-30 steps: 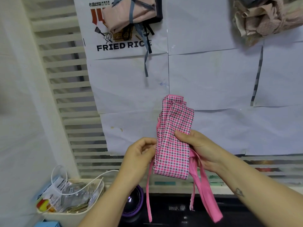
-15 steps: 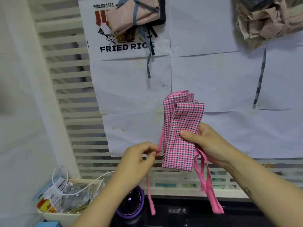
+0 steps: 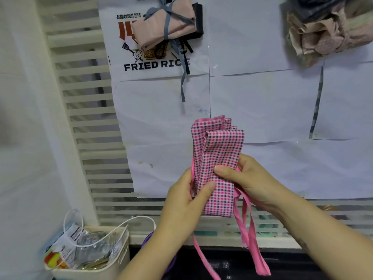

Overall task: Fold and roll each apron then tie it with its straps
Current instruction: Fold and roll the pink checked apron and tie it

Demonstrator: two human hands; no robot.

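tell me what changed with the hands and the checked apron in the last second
The left hand moved right from pinching the side strap and now grips the folded checked apron, thumb across its front. The right hand still holds its right side, the pink straps still hang down, the tied apron behind lies unmoved.

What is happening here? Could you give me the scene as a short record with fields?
Who: a person, two bare hands
Item in hand: pink checked apron, folded into a narrow upright bundle
Left hand: grips the bundle's lower left edge, thumb across the front
Right hand: grips its right side, thumb on front
Straps: pink, hanging loose below, not yet tied
Done: pale pink apron tied with grey-blue strap, on the FRIED RICE poster
Waiting: heap of crumpled cloth, top right
Nearby: white basket of packets, lower left
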